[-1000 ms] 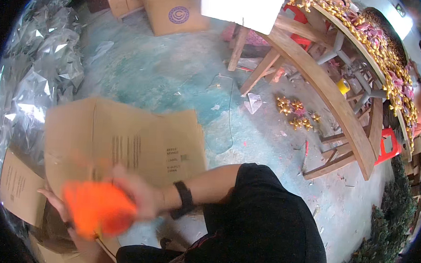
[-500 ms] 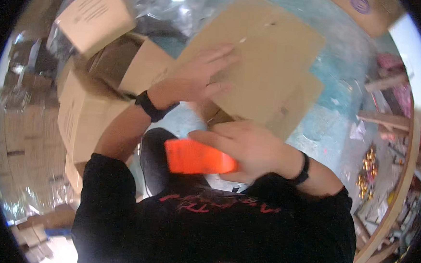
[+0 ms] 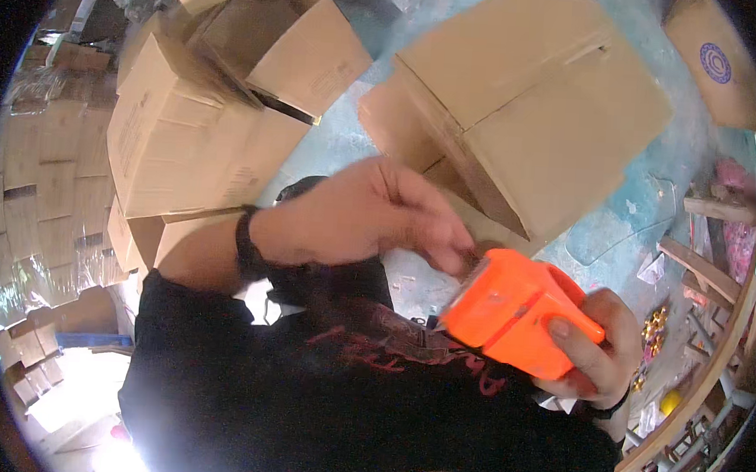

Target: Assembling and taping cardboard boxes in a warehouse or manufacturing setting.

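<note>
My right hand (image 3: 600, 349) grips an orange packing tape dispenser (image 3: 520, 314) by its handle, close to my body. My left hand (image 3: 379, 214) reaches across to the dispenser's front edge. Its fingers are drawn together there and slightly smeared; whatever they pinch is too small to make out. Beyond both hands a brown cardboard box (image 3: 567, 118) rests on the floor, its top flaps meeting in a seam. One side flap (image 3: 412, 108) hangs open toward me, showing a dark gap.
Several open cardboard boxes (image 3: 193, 147) stand together on the left. Stacked, film-wrapped cartons (image 3: 43, 190) line the far left. Another carton (image 3: 709, 62) with a round blue mark sits at the far right. A wooden frame (image 3: 716, 369) and scattered scrap lie along the right.
My right hand has moved right with the dispenser, turning its front edge toward my left hand. The left hand has come off the box and down to the dispenser.
</note>
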Demonstrator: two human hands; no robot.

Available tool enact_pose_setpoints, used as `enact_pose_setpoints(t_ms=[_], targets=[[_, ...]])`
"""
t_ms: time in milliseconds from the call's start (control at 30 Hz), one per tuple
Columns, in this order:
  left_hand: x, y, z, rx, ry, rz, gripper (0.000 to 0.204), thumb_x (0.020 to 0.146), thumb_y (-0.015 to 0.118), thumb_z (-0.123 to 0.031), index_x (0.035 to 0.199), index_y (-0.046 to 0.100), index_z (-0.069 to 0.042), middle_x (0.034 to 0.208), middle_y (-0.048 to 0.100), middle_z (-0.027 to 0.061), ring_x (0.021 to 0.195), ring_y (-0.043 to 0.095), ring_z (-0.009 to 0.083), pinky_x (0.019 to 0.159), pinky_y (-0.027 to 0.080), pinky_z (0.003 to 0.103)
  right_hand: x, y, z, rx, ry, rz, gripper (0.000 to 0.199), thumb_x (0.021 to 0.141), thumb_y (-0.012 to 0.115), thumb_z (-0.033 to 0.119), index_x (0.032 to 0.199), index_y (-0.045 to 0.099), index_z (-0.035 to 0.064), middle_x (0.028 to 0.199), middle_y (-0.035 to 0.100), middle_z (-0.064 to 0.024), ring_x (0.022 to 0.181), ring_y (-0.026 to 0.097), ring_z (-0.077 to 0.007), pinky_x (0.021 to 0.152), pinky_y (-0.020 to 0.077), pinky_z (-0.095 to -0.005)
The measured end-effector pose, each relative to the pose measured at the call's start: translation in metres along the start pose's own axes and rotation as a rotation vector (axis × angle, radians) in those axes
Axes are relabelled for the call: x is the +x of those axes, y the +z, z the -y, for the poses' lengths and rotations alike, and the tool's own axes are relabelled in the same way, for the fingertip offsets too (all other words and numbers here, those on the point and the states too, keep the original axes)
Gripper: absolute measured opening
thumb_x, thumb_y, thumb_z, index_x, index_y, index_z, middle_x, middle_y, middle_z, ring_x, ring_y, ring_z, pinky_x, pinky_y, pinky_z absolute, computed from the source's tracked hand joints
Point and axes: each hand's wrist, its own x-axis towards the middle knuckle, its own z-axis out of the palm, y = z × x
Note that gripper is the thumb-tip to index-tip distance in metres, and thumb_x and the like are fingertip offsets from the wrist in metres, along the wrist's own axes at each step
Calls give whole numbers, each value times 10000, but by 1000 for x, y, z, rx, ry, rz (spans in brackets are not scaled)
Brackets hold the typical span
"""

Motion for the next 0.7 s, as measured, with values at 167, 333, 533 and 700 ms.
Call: enact_pose_setpoints(t_ms=[167, 333, 533, 700], targets=[[6, -46, -35, 248, 47, -125, 407, 971, 637, -291, 1213, 629, 36, 1000, 718, 130, 988, 691, 219, 907, 531, 332, -54, -14, 24, -392, 298, 75, 488, 729, 768, 254, 1182, 685, 91, 827, 554, -128, 658, 561, -277, 567, 452, -361], [37, 16, 8, 112, -46, 140, 494, 987, 619, -317, 1332, 534, 26, 1249, 630, 121, 1079, 639, 183, 933, 510, 341, -97, -5, 36, -128, 426, -154, 510, 844, 711, 236, 1288, 551, 42, 930, 586, -187, 778, 591, -331, 664, 484, -420], [50, 37, 4, 149, -40, 226, 357, 948, 685, -184, 1228, 642, 34, 1144, 701, 84, 1010, 645, 136, 897, 513, 291, -60, 6, 30, -304, 197, -57, 604, 835, 757, 290, 1360, 525, 103, 908, 555, -149, 726, 549, -292, 593, 441, -392], [36, 27, 5, 298, -17, 228, 204, 948, 657, -115, 1055, 720, 48, 984, 747, 107, 920, 680, 126, 837, 534, 270, -58, 4, 35, -87, 287, 26, 636, 730, 847, 307, 1293, 594, 155, 867, 541, -98, 669, 548, -259, 569, 433, -353]])
